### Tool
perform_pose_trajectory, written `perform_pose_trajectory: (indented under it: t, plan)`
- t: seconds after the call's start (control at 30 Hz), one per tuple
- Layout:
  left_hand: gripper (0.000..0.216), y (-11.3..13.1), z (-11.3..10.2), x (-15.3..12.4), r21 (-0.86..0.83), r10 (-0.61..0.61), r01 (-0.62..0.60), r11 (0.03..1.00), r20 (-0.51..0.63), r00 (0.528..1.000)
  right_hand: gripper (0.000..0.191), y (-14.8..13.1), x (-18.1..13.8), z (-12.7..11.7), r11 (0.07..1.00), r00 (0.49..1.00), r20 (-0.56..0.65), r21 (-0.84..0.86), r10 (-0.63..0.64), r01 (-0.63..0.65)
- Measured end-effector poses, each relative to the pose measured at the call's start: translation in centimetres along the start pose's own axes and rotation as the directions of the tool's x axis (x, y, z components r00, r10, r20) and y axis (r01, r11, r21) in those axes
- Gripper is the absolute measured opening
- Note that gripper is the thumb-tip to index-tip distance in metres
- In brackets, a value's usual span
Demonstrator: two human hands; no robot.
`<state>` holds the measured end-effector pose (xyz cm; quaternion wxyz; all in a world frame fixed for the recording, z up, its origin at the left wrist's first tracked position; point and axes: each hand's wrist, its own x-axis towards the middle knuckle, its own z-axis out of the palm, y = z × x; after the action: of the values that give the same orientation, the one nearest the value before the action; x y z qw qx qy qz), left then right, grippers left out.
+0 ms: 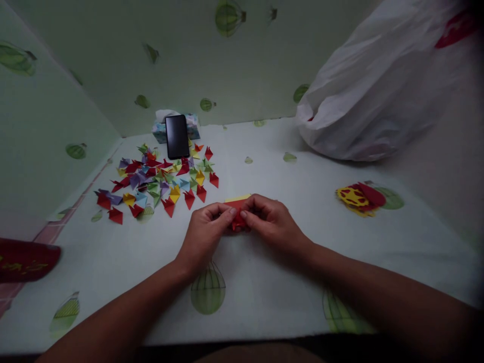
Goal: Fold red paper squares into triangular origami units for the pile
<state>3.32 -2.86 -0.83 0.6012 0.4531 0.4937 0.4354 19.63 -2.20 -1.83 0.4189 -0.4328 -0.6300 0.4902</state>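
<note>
My left hand (206, 229) and my right hand (270, 219) meet at the middle of the sheet-covered surface, fingertips pinching a small red folded paper piece (238, 221) between them. Just beyond the fingers lies a yellow paper sheet (237, 198), mostly hidden by the hands. To the far left of the hands spreads a pile of folded paper triangles (159, 181) in red, purple, yellow, green and blue.
A black phone (177, 136) leans against a tissue box (191, 126) at the back. A large white plastic bag (378, 85) fills the back right. A red and yellow patterned item (359, 197) lies at right. A dark red object (22, 259) sits at the left edge.
</note>
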Motion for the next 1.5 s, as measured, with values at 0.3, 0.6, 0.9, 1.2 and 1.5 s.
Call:
perform_pose_trajectory:
  t: [0.3,0.6,0.9,1.2,1.5]
  plan:
    - [0.022,-0.19,-0.09,0.00,0.046,0.047,-0.048,0.998,0.015,0.999,0.014,0.41,0.08,0.13,1.000,0.999,-0.032,-0.020,0.001,-0.001]
    - [0.016,-0.39,0.02,0.02,0.036,0.094,-0.094,0.995,0.011,0.996,0.014,0.28,-0.08,0.23,1.000,1.000,-0.023,0.018,0.005,-0.004]
    - [0.019,-0.35,0.20,-0.08,-0.026,0.059,-0.059,0.998,-0.001,0.998,0.018,0.23,0.26,0.01,0.961,0.995,0.065,0.262,0.069,-0.084]
    - [0.017,0.26,0.44,-0.11,0.011,0.058,-0.058,0.998,-0.027,0.998,0.020,0.46,0.32,-0.10,0.937,0.990,0.109,0.328,0.087,-0.119]
    - [0.017,0.25,0.52,-0.21,0.025,0.084,-0.083,0.996,-0.060,0.995,0.018,0.96,0.45,0.16,0.828,0.976,0.176,0.522,0.132,-0.206]
